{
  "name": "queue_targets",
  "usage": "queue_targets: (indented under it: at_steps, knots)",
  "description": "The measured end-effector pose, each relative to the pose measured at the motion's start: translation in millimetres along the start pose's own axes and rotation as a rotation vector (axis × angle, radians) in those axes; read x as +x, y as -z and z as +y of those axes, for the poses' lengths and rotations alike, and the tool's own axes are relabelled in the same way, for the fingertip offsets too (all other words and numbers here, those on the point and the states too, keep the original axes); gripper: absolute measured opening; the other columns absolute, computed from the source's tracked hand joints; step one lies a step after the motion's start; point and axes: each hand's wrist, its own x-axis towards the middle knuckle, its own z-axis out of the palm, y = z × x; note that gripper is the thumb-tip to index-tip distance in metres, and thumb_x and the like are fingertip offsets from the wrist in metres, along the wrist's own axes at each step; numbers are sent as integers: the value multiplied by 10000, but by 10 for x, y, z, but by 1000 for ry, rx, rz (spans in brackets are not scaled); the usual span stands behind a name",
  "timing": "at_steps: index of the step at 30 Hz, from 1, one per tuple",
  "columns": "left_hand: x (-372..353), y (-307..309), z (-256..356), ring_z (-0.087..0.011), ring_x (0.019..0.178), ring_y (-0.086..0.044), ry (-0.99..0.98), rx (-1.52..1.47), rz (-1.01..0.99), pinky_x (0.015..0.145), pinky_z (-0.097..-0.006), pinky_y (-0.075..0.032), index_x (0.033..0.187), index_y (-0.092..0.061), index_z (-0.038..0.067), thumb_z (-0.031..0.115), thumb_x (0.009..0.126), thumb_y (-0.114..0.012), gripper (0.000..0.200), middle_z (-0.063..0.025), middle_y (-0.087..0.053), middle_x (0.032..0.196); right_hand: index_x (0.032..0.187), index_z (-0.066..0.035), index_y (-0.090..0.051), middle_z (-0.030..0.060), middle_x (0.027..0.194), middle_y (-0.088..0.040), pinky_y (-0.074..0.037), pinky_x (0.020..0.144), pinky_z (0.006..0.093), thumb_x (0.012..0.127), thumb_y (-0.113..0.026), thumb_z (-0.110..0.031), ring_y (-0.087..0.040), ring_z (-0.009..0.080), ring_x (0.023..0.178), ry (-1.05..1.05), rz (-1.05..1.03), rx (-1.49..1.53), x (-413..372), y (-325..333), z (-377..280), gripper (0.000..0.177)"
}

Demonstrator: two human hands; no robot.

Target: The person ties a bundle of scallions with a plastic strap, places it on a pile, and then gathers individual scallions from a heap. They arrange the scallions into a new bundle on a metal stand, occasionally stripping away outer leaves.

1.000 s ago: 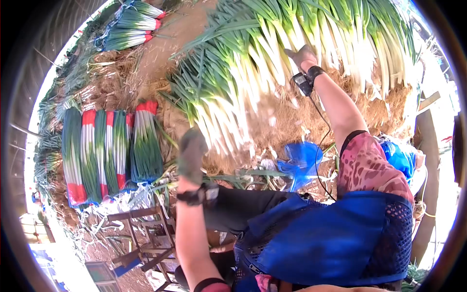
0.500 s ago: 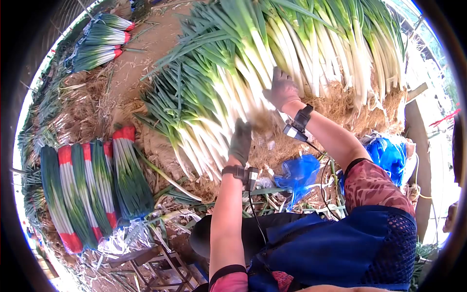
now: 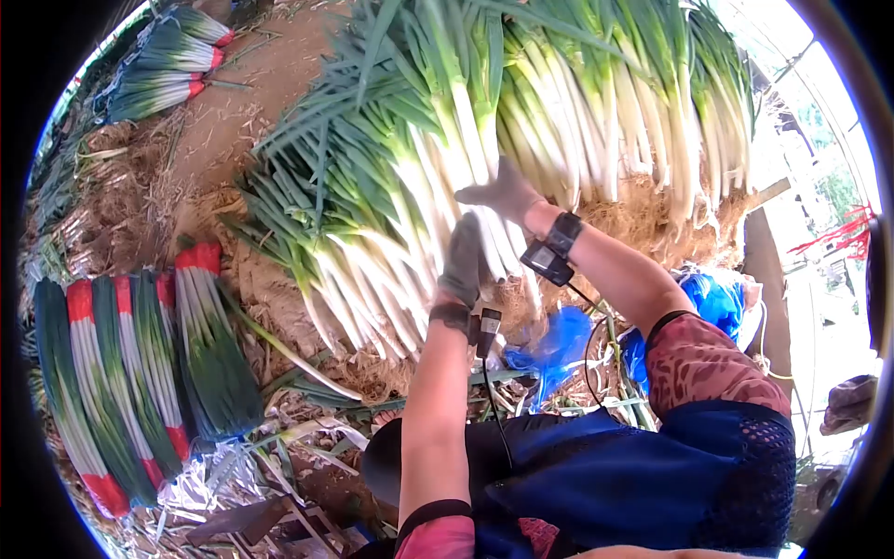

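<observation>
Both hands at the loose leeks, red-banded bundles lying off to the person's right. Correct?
Not quite: the red-banded bundles lie to the person's left, as the head view shows. The rest stands: the left hand and right hand are both at the loose leeks.

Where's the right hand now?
In the head view, the right hand is above-right of centre, at the green onion stalks, up and right of the left hand.

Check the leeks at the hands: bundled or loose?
Loose: the leeks fan out with no visible band, unlike the red-banded bundles at left.
</observation>
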Motion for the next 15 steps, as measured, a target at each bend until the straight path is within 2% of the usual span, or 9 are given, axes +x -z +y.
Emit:
queue_targets:
  at_steps: [1, 2, 7, 10, 11, 12, 14, 15]
  knots:
    - [-40, 29, 51, -168, 1045, -572, -8, -29, 11, 934, -305, -492, 1299, -491, -8, 416, 1028, -458, 504, -103, -578, 1147, 1425, 122, -270, 264, 1354, -501, -404, 1111, 387, 741, -848, -380, -503, 344, 1277, 2, -16, 76, 49, -105, 70, 1026]
    - [-49, 75, 73, -176, 1087, -558, 24, 3, 19, 956, -305, -475, 1327, -457, -21, 435, 1018, -474, 551, -115, -563, 1191, 1425, 125, -270, 299, 1401, -437, -404, 1103, 375, 765, -817, -426, -474, 364, 1302, -15, 9, -57, -7, -162, -14, 1019]
    - [-55, 66, 19, -241, 1296, -450, 69, 211, 184, 1079, -328, -368, 1471, -264, -61, 491, 980, -527, 784, -187, -459, 1408, 1477, 98, -202, 339, 1419, -398, -409, 1093, 364, 796, -686, -625, -473, 402, 1305, 55, 129, -570, -182, -211, -132, 1105]
    - [-112, -62, 148, -271, 1404, -348, 164, 262, 224, 1149, -338, -276, 1528, -130, -65, 485, 969, -547, 888, -225, -358, 1520, 1518, 63, -136, 352, 1418, -407, -446, 1058, 374, 763, -690, -671, -495, 393, 1298, -67, -37, -327, -113, -38, -124, 1190]
    - [-96, -58, 118, -272, 1404, -348, 169, 320, 254, 1153, -338, -269, 1528, -123, -67, 482, 966, -555, 897, -227, -364, 1516, 1535, 43, -101, 360, 1371, -468, -491, 1003, 366, 719, -732, -679, -544, 395, 1252, -6, 31, -330, -20, -54, -2, 1258]
    - [-49, -13, 27, -272, 1405, -348, 176, 377, 280, 1157, -338, -263, 1528, -117, -69, 479, 962, -562, 905, -229, -369, 1512, 1537, 37, -101, 355, 1350, -490, -493, 998, 356, 707, -738, -685, -556, 396, 1237, -20, 15, -318, 8, -45, 8, 1271]
    - [110, 171, -169, -280, 1414, -335, 128, 248, 208, 1163, -336, -254, 1530, -133, -64, 509, 948, -572, 927, -236, -363, 1514, 1542, 26, -100, 347, 1308, -533, -498, 988, 336, 682, -752, -695, -579, 399, 1208, -41, -8, -296, 61, -21, -20, 1298]
    - [115, 167, -145, -284, 1419, -328, 105, 183, 173, 1167, -335, -249, 1530, -141, -61, 523, 941, -577, 938, -240, -360, 1516, 1526, 67, -98, 308, 1314, -556, -494, 986, 312, 690, -789, -631, -613, 370, 1168, -48, 16, -305, 63, -43, -49, 1290]
